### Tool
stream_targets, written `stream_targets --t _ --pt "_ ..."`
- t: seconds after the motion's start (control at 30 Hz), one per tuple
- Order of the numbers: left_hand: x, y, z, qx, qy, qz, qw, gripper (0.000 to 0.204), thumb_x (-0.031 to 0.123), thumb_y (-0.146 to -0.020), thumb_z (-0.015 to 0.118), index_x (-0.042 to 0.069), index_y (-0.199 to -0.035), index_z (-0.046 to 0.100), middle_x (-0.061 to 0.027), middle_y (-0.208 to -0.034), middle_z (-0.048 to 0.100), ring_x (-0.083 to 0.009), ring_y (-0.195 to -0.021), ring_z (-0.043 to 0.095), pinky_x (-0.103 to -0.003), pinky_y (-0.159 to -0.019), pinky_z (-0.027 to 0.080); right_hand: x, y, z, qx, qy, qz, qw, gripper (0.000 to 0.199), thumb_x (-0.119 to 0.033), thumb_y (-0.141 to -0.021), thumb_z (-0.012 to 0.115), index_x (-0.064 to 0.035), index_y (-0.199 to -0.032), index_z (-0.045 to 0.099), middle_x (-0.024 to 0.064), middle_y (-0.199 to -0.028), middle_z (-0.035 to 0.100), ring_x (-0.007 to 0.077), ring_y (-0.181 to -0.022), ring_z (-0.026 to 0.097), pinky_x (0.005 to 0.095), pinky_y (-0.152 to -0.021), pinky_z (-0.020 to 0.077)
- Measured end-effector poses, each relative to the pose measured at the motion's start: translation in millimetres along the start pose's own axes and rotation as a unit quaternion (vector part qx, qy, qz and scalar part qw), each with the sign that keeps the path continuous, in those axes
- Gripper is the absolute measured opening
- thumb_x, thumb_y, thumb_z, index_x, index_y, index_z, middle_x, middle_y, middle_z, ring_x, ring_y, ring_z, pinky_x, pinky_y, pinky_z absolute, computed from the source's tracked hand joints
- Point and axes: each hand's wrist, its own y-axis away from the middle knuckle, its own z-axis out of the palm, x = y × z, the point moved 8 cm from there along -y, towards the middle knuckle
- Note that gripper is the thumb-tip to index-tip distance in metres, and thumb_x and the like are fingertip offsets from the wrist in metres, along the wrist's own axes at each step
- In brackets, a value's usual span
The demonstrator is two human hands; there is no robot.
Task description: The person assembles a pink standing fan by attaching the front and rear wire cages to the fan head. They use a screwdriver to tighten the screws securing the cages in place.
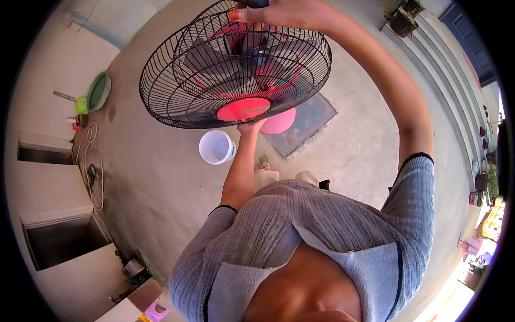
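Observation:
A black wire-guarded fan (185,80) with a red round badge fills the upper middle of the view, tilted so that its face points toward me. Red and dark parts show through the wires. My right hand (279,13) reaches over the top, its fingers curled at the guard and a dark part at the upper picture edge. From below, my left hand (251,127) meets the lower edge of the fan. Its fingers are hidden by the guard. Behind the fan, a pink round thing (280,122) is partly covered.
A white bucket (214,147) stands on the concrete floor left of my left forearm. A grey slab (306,126) lies beyond. Along the left wall are a green basin (99,92) and a hose (86,155). Steps (445,80) and potted plants (403,22) are at right.

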Motion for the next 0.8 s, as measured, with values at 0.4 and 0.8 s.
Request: stream_targets --t 0.4,0.8 --pt "-31 4 12 0.044 0.034 0.012 0.998 0.075 0.063 -0.089 0.018 0.009 -0.133 0.046 -0.0149 -0.14 0.041 -0.0399 -0.131 0.034 -0.066 -0.105 0.021 96 25 -29 0.068 -0.108 0.049 0.991 0.023 -0.02 -0.086 0.066 0.0018 -0.091 0.065 0.0048 -0.073 0.064 0.0105 -0.07 0.059 0.026 -0.065 0.0481" --pt "51 27 -248 -0.212 -0.141 0.029 0.967 0.058 0.055 -0.091 0.032 0.013 -0.127 0.049 -0.0098 -0.124 0.053 -0.0272 -0.118 0.049 -0.05 -0.102 0.037 131 134 80 -0.131 -0.293 0.197 0.926 0.012 -0.009 -0.085 0.068 0.003 -0.084 0.064 0.0066 -0.078 0.067 0.0111 -0.072 0.061 0.0244 -0.065 0.0484"
